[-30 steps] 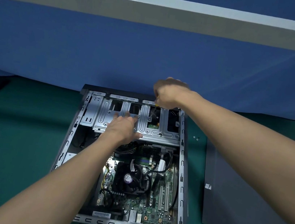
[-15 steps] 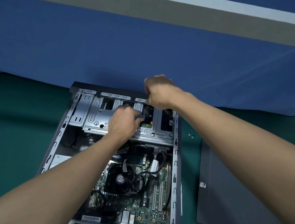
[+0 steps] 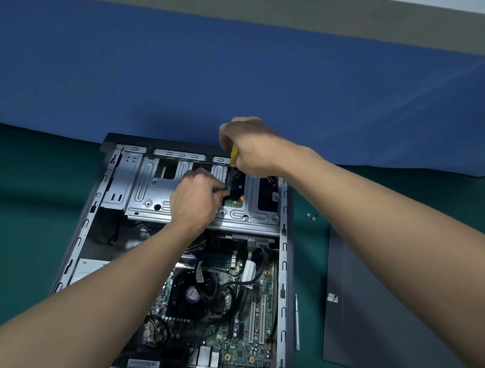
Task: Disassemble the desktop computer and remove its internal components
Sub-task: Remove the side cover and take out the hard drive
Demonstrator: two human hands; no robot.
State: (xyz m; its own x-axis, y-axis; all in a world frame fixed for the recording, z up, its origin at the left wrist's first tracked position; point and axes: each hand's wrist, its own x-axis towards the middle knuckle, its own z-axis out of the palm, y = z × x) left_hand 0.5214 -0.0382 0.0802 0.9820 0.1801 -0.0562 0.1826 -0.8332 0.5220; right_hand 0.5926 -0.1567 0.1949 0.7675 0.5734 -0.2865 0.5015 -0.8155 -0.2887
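One panel (image 3: 388,313) lies off beside the case (image 3: 281,283) at the tabletop's (image 3: 10,229) far edge, while cage (image 3: 147,189), fan (image 3: 193,295) and board (image 3: 243,349) sit inside; right hand (image 3: 252,151) grips a screwdriver (image 3: 233,154), left hand (image 3: 195,199) pinches its shaft at the cage.

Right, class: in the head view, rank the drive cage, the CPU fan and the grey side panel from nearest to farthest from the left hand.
1. drive cage: under the left hand, far end.
2. CPU fan: nearer the camera, inside the case.
3. grey side panel: right of the case.
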